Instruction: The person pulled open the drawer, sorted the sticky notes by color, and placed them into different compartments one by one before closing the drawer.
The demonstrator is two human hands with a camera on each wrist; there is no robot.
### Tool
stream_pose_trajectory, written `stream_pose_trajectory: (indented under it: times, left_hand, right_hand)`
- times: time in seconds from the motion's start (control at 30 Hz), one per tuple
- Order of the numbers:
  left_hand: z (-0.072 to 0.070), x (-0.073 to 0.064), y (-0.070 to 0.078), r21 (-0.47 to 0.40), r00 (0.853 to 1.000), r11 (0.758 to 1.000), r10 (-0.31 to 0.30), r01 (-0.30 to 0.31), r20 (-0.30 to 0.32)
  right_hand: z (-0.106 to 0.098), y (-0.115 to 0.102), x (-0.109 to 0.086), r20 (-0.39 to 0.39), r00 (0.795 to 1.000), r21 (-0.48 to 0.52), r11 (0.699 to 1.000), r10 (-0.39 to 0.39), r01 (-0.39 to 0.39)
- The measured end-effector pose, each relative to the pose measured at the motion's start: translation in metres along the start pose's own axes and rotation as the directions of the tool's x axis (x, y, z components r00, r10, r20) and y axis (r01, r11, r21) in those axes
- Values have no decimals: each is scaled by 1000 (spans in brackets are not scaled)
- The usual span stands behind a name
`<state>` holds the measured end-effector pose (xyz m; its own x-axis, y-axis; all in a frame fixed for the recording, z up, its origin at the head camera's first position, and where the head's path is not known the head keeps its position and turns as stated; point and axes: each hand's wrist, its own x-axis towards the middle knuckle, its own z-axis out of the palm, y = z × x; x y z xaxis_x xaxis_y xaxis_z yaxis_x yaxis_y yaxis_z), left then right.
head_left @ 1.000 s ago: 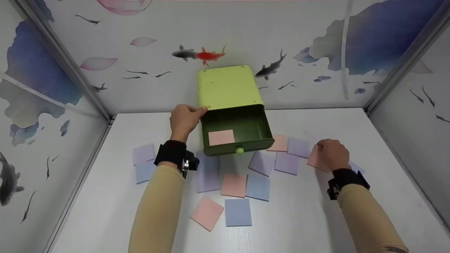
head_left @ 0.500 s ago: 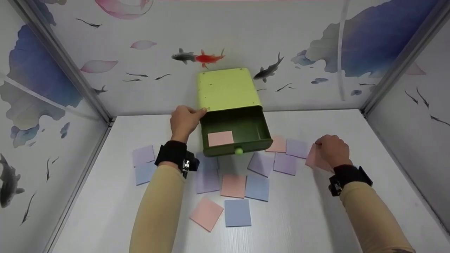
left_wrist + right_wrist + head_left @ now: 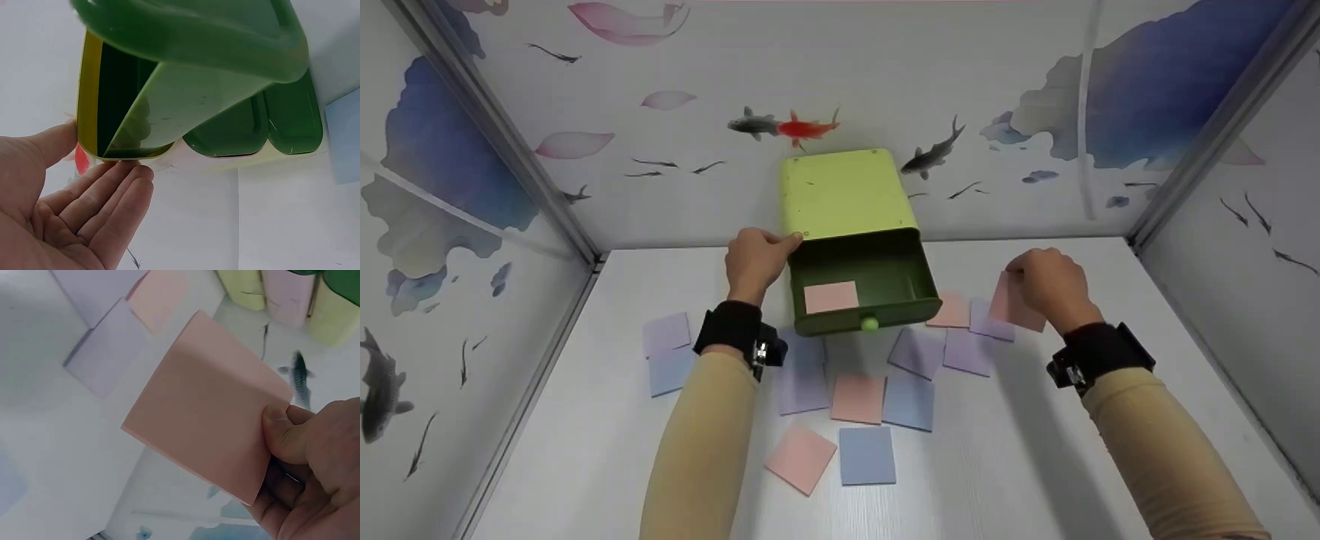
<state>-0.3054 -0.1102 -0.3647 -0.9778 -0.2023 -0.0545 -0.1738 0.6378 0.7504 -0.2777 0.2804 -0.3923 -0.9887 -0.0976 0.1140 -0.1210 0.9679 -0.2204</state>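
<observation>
A drawer unit with a yellow-green top [image 3: 847, 193] stands at the back of the table, its green top drawer [image 3: 877, 324] pulled out. Inside the drawer lies one pink sticky-note pad [image 3: 831, 297]. My left hand [image 3: 754, 262] holds the unit's front left corner, thumb on top; in the left wrist view its fingers [image 3: 121, 208] lie along the side. My right hand [image 3: 1054, 289] pinches another pink sticky-note pad [image 3: 208, 405] by one edge, raised over the table right of the drawer. Lower green drawers [image 3: 295, 115] show shut in the left wrist view.
Pink, purple and blue sticky-note pads lie about the white table: a pink pad [image 3: 801, 459] and blue pad [image 3: 868, 456] at the front, others under and right of the drawer, a purple pad [image 3: 666, 334] and blue pad [image 3: 670, 370] at left. Printed walls [image 3: 847, 60] enclose three sides.
My right hand has lifted the pink sticky-note pad off the table and moved it up and leftward towards the drawer. The left hand stays on the drawer unit's corner.
</observation>
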Motion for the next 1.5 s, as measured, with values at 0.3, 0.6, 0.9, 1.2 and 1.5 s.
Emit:
stream_pose_trajectory:
  times: [0.3,0.6,0.9,1.2,1.5]
  left_hand:
    - [1,-1,2,-12,1000,1000,4,-4,-6]
    - [1,-1,0,-13,1000,1000,-1,1,-14]
    - [-1,-2,1,-17,1000,1000,5,-5,-16]
    - [-1,-1,-1,-19,1000,1000,15,-15,-18]
    - [0,-2,-1,-26,1000,1000,6,-7,-21]
  right_hand:
    - [-25,-44,8,-54,995,-31,997,-78,76]
    - [-35,-64,16,-79,992,-24,995,-102,101]
    - [-48,-76,18,-112,983,-35,989,-146,143]
    - [-55,-103,23,-163,967,-54,980,-196,190]
    - [-47,-127,25,-223,936,-43,962,-271,268]
